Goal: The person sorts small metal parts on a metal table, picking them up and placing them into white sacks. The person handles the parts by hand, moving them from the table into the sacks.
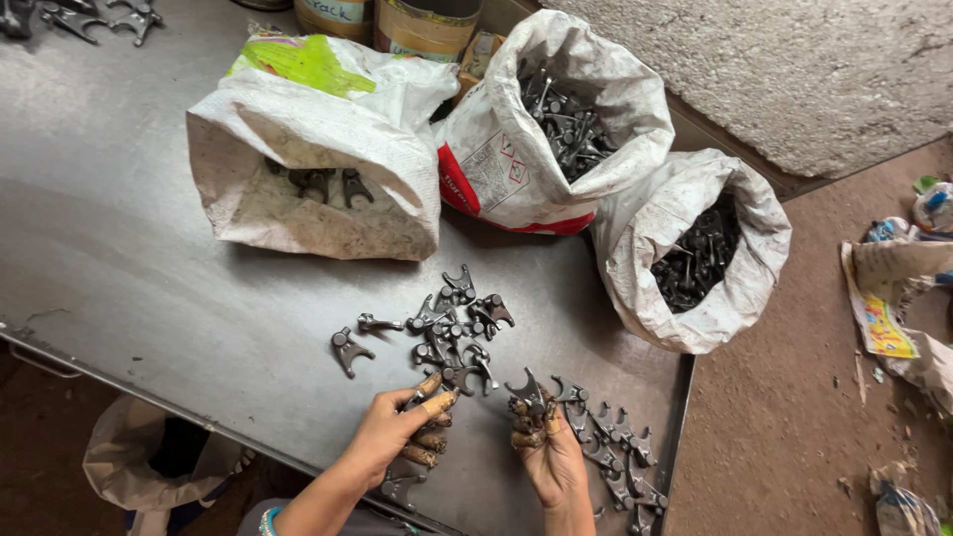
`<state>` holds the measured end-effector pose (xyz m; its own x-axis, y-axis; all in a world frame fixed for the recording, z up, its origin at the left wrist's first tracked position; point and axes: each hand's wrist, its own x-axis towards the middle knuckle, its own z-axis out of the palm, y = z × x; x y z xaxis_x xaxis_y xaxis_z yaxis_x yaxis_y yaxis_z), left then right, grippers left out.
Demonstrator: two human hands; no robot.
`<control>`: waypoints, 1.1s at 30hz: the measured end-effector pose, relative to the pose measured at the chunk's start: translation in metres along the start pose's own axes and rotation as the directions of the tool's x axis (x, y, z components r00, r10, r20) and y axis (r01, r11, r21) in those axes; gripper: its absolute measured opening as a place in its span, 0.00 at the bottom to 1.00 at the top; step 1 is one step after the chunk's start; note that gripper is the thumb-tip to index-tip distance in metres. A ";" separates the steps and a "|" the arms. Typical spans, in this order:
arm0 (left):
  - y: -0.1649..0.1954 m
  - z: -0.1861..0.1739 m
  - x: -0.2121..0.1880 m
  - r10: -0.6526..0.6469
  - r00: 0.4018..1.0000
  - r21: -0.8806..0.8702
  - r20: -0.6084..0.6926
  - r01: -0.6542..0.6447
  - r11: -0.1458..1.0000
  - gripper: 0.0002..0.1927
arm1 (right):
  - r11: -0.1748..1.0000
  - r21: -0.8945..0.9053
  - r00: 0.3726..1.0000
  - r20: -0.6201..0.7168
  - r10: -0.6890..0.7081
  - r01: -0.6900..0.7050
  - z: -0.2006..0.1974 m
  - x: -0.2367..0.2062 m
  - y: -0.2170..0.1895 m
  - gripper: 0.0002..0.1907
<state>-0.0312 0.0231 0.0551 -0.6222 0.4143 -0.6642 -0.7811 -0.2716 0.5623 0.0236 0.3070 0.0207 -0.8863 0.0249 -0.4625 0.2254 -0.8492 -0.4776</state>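
Note:
A heap of small dark forked metal parts (452, 333) lies on the grey metal table (149, 248). My left hand (392, 432), fingertips wrapped in tape, touches the near edge of that heap, its fingers on one part. My right hand (546, 447), palm up, holds a forked metal part (528, 392) in its curled fingers. A row of the same parts (615, 452) lies to the right of that hand. One loose part (347, 349) rests apart, left of the heap.
Three white sacks stand at the back: the left sack (318, 159) with few parts, the middle sack (556, 119) and the right sack (695, 248) holding many. Tins (427, 25) stand behind them. The table edge (680, 427) runs at right; a bag (139, 457) hangs below.

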 end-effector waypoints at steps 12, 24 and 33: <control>-0.024 0.009 0.022 0.003 0.972 -0.353 0.235 0.083 0.932 0.23 | 0.899 -0.434 0.996 0.084 -0.027 0.061 0.055 -0.008 0.017 0.16; -0.032 -0.023 0.040 -0.052 0.969 -0.609 0.243 0.194 0.769 0.24 | -0.323 -0.942 0.805 0.263 -0.533 0.094 0.109 0.005 0.009 0.12; -0.030 -0.040 0.046 -0.056 0.993 -0.557 0.107 0.107 0.823 0.23 | -0.417 -0.874 0.762 0.444 -0.472 0.250 0.124 0.032 0.017 0.28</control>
<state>-0.0380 0.0156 -0.0119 -0.5682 0.5197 -0.6380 -0.7388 -0.6637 0.1174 -0.0509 0.2280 0.0904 -0.9610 0.1861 0.2048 0.0378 0.8216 -0.5689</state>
